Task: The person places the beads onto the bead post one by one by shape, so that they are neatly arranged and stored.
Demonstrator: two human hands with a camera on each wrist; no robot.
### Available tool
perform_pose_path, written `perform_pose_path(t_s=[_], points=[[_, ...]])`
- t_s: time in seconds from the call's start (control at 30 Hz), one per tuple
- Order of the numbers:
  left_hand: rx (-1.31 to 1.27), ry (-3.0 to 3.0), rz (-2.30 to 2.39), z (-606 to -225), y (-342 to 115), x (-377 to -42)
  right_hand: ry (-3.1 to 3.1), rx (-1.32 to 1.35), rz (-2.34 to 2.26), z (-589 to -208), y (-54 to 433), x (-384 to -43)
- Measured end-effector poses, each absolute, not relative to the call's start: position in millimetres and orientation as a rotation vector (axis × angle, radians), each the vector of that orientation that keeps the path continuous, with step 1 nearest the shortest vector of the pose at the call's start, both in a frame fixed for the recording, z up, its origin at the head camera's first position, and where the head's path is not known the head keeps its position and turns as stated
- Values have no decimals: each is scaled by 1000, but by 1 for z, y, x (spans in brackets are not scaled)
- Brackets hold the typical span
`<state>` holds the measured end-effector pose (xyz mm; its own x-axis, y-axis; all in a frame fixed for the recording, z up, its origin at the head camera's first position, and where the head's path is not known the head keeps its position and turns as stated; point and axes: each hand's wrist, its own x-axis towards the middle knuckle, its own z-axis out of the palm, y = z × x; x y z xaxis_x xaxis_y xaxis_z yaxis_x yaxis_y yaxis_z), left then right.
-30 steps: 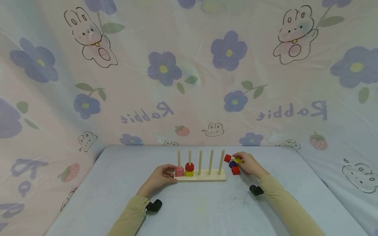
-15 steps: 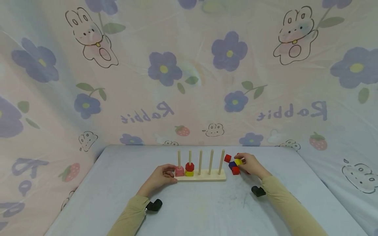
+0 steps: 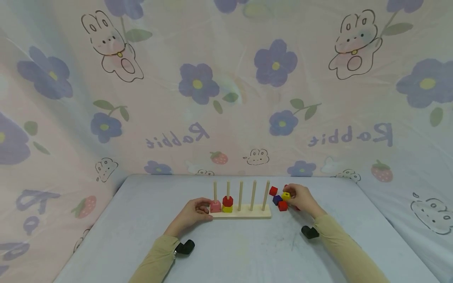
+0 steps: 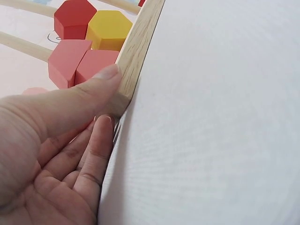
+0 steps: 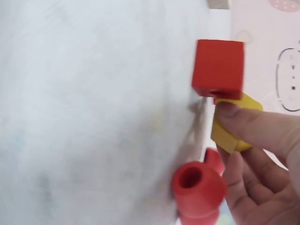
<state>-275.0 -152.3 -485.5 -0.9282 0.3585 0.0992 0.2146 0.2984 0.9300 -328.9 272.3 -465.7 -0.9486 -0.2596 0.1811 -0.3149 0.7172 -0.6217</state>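
Note:
At the left end of a wooden peg board (image 3: 244, 214), my left hand (image 3: 192, 212) grips the base; its thumb presses the corner in the left wrist view. Two pink blocks (image 4: 70, 58) sit on the peg beside that hand. On the second peg a red block (image 3: 227, 201) rests over a yellow block (image 3: 227, 209). My right hand (image 3: 301, 197) pinches a yellow hexagonal block (image 5: 228, 133) between thumb and fingers, right of the board. Close by lie a red cube (image 5: 219, 68) and a dark blue block (image 3: 277, 200).
Three pegs toward the right of the board are bare. Another red block (image 3: 273, 191) lies near the last peg. A red rounded piece with a hole (image 5: 199, 185) is below the right hand in its wrist view. A rabbit-print cloth (image 3: 233, 118) hangs behind the table (image 3: 244, 251).
My right hand has drawn slightly right with the yellow block, whose holed face now shows. More red pieces appear around that hand. The left hand stays on the board.

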Motion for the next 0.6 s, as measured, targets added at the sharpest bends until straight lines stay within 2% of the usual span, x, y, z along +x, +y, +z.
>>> perform_pose_path(t_s=[0.23,0.6], points=[[580,2416,1710,-471,-150,-266,-2708,513,999,-440,273,-322],[542,2453,1687,-498,-153,-283,-2458,621,1190,-367,243,-306]])
